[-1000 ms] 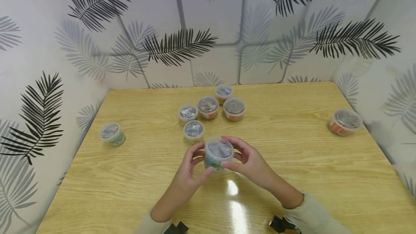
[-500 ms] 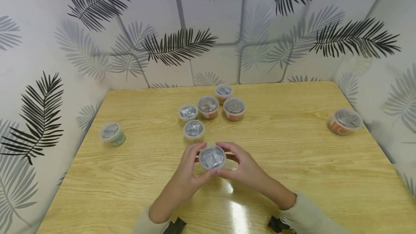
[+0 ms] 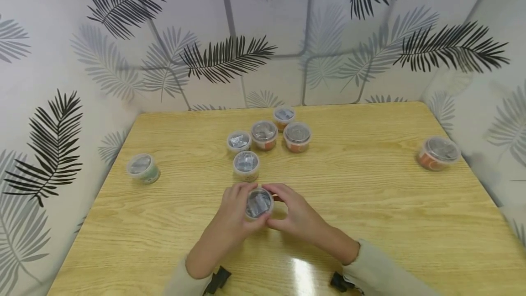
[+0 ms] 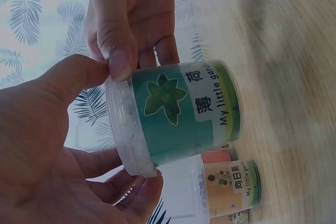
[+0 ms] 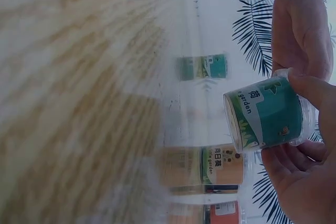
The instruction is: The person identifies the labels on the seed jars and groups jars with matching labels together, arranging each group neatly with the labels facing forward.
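Note:
Both hands grip a lidded plastic seed-kit cup [image 3: 260, 203] between them, close over the table in front of the body. Its teal label with a green leaf and "My little garden" shows in the left wrist view, and a silvery packet lies under the clear lid in the head view. My left hand [image 3: 232, 216] wraps thumb and fingers about the lid rim from the left. From the opposite side, my right hand [image 3: 296, 216] holds it with the thumb near the lid edge and fingers around the far side. The two thumbs nearly meet at the near side.
Just beyond the hands stands a cup with an orange-tan label [image 3: 246, 166], with several more cups [image 3: 265, 135] grouped behind it. A green cup [image 3: 143, 168] is at the table's left, an orange-red one [image 3: 439, 153] at its right edge. A leaf-patterned wall [image 3: 271, 35] borders the wooden table [image 3: 370, 186].
The held cup has moved left and slightly toward the body. It has turned from showing its teal side to showing mostly the lid in the head view. Both hands keep their grip.

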Available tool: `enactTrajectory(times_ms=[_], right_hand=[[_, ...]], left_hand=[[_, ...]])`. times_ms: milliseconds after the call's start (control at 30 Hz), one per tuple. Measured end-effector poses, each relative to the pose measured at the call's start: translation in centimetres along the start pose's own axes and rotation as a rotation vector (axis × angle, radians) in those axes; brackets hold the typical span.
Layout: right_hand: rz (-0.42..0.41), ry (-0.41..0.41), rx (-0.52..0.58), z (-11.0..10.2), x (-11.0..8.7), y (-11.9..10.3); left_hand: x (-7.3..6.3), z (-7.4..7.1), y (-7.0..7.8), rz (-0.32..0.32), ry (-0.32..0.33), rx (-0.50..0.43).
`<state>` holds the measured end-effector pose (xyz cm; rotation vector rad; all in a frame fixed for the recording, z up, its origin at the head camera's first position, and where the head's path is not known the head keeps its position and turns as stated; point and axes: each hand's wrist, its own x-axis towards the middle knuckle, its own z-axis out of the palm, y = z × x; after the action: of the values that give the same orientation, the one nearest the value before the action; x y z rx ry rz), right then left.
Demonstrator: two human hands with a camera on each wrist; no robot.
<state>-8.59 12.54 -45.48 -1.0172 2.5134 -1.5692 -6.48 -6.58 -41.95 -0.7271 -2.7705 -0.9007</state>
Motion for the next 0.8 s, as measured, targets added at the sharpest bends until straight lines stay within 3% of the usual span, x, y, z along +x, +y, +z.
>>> enactTrajectory(times_ms=[133,267,467,800], right_hand=[[0.012,-0.061,0.006,-0.3,0.2,0.1],[0.074,-0.094,-0.026,-1.3,0.2,0.7],[0.164,-0.031,-0.099,-3.7,0.0,2.6],[0.260,0.043,-0.206,-8.4,0.7,4.9]], left_hand=[[0.3,-0.5,-0.6,-0.009,-0.011,0.018],[0.7,-1.4,-1.8,-0.106,-0.030,0.042],[1.2,-3.6,-5.3,-0.231,-0.062,0.054],[1.7,-6.8,-11.1,-0.337,-0.119,0.071]])
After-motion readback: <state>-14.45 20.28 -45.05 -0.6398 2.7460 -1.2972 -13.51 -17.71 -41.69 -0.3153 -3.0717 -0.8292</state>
